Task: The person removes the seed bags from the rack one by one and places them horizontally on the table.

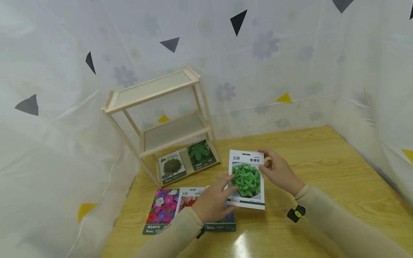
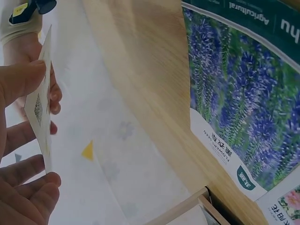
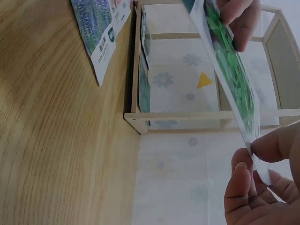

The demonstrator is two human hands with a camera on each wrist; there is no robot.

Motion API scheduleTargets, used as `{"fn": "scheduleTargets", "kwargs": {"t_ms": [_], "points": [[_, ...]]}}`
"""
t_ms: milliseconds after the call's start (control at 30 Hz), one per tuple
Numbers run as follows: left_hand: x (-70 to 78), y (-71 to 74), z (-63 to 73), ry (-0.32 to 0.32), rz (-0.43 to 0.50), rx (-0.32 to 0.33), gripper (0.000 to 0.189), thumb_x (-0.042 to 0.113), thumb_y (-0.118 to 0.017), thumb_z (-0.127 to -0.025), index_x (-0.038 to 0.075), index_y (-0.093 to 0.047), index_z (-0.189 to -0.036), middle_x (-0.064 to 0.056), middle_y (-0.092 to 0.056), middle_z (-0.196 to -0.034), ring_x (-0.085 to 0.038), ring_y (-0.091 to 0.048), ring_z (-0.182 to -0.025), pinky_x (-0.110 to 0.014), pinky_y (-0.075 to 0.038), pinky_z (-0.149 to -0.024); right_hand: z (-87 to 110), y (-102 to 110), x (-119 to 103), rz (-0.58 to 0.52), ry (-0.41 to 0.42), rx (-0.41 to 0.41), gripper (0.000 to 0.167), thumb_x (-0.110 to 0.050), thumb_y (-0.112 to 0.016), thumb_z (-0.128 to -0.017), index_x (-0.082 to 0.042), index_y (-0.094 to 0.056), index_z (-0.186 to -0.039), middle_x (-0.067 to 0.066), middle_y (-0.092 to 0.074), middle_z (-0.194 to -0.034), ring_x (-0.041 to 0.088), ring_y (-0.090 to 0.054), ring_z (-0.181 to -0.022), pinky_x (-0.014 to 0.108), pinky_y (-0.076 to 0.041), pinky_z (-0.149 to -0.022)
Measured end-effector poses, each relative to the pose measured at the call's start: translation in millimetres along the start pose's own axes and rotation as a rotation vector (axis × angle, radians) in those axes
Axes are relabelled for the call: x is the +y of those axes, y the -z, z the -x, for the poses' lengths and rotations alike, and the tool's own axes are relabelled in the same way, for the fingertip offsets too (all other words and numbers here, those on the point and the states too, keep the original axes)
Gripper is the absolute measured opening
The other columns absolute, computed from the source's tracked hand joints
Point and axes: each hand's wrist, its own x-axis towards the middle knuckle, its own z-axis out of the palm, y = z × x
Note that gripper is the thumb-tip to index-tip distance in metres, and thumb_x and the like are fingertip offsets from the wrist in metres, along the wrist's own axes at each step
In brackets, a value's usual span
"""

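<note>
A white seed packet (image 1: 247, 179) with a picture of leafy green herbs stands tilted up, facing me. My right hand (image 1: 280, 168) pinches its upper right edge; the right wrist view has the thumb (image 3: 276, 143) on the front and fingers behind. At the left edge my left hand (image 1: 213, 200) also holds it, with fingertips laid over the printed front in the head view. Beneath the left hand and forearm lie more seed packets: one with pink and purple flowers (image 1: 164, 206), a white-topped one (image 1: 188, 193), and one with purple flower spikes (image 2: 234, 89). The forearm partly hides them.
Behind the flat packets stands a three-level wooden shelf (image 1: 155, 104). Its lowest level carries a packet with a round spiky bloom (image 1: 172, 166) and a green-leaf packet (image 1: 200, 154). The wood-grain table (image 1: 309, 157) meets a patterned curtain (image 1: 290, 64) at the back.
</note>
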Motion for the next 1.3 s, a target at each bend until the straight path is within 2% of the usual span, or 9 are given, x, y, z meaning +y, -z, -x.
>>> {"fn": "scheduleTargets", "kwargs": {"t_ms": [167,333,533,667,767,900,1000,1300], "points": [[2.6,-6.6,2.9,-0.015,-0.029,-0.009,0.059,0.046,-0.076,-0.08,0.011,-0.06,-0.125,-0.016,-0.044,-0.143,-0.034,-0.043,-0.131,-0.037,-0.038,-0.106,0.5,-5,0,0.187,0.056,0.016,0.062,-0.005,-0.063,-0.092,-0.005,-0.035,-0.147,0.015,-0.047,-0.128,0.014,-0.052,-0.072,0.027,-0.047,-0.055],[7.5,-14.0,5.1,-0.025,-0.029,-0.073,0.059,0.05,-0.072,-0.082,0.012,-0.06,-0.126,-0.015,-0.046,-0.142,-0.03,-0.044,-0.13,-0.037,-0.035,-0.108,2.9,-9,4,0.3,0.062,-0.057,0.054,-0.018,-0.065,-0.093,-0.006,-0.045,-0.142,0.016,-0.05,-0.121,0.014,-0.05,-0.074,0.028,-0.046,-0.058],[13.5,-22.5,6.8,-0.032,0.002,-0.165,0.06,0.054,-0.068,-0.084,0.012,-0.059,-0.127,-0.015,-0.049,-0.138,-0.029,-0.047,-0.128,-0.038,-0.032,-0.11,7.3,-14,18,0.354,0.025,-0.152,0.053,-0.021,-0.068,-0.091,-0.003,-0.05,-0.137,0.017,-0.054,-0.118,0.016,-0.053,-0.081,0.031,-0.047,-0.064],[17.1,-25.7,7.2,-0.033,0.006,-0.193,0.06,0.056,-0.065,-0.085,0.013,-0.059,-0.127,-0.013,-0.052,-0.136,-0.028,-0.049,-0.126,-0.038,-0.034,-0.108,8.1,-17,26,0.372,-0.005,-0.203,0.054,-0.021,-0.07,-0.089,-0.002,-0.051,-0.136,0.016,-0.055,-0.116,0.02,-0.056,-0.089,0.037,-0.05,-0.071],[20.1,-30.0,7.6,-0.037,-0.008,-0.214,0.06,0.059,-0.063,-0.085,0.014,-0.06,-0.125,-0.012,-0.054,-0.133,-0.026,-0.051,-0.123,-0.037,-0.038,-0.107,7.6,-21,33,0.396,-0.034,-0.256,0.054,-0.023,-0.071,-0.089,-0.002,-0.052,-0.135,0.016,-0.056,-0.118,0.026,-0.058,-0.1,0.044,-0.051,-0.081],[24.3,-38.2,9.4,-0.047,-0.058,-0.278,0.061,0.065,-0.056,-0.086,0.016,-0.061,-0.124,-0.009,-0.057,-0.131,-0.024,-0.053,-0.121,-0.037,-0.04,-0.105,6.1,-27,42,0.436,-0.077,-0.356,0.056,-0.026,-0.072,-0.088,-0.002,-0.052,-0.135,0.018,-0.057,-0.123,0.032,-0.057,-0.109,0.05,-0.048,-0.09],[27.3,-43.3,10.6,-0.042,-0.071,-0.337,0.063,0.067,-0.052,-0.087,0.017,-0.062,-0.124,-0.008,-0.057,-0.131,-0.024,-0.053,-0.122,-0.038,-0.04,-0.105,6.1,-31,48,0.451,-0.105,-0.411,0.056,-0.026,-0.072,-0.087,-0.002,-0.053,-0.134,0.019,-0.057,-0.124,0.033,-0.057,-0.11,0.05,-0.048,-0.091],[29.7,-48.4,8.9,0.002,-0.057,-0.473,0.066,0.069,-0.049,-0.087,0.018,-0.058,-0.129,-0.007,-0.054,-0.135,-0.022,-0.051,-0.123,-0.039,-0.038,-0.106,4.3,-43,58,0.51,-0.155,-0.449,0.061,-0.029,-0.078,-0.08,-0.005,-0.056,-0.131,0.017,-0.057,-0.122,0.031,-0.056,-0.108,0.049,-0.048,-0.091]]}}
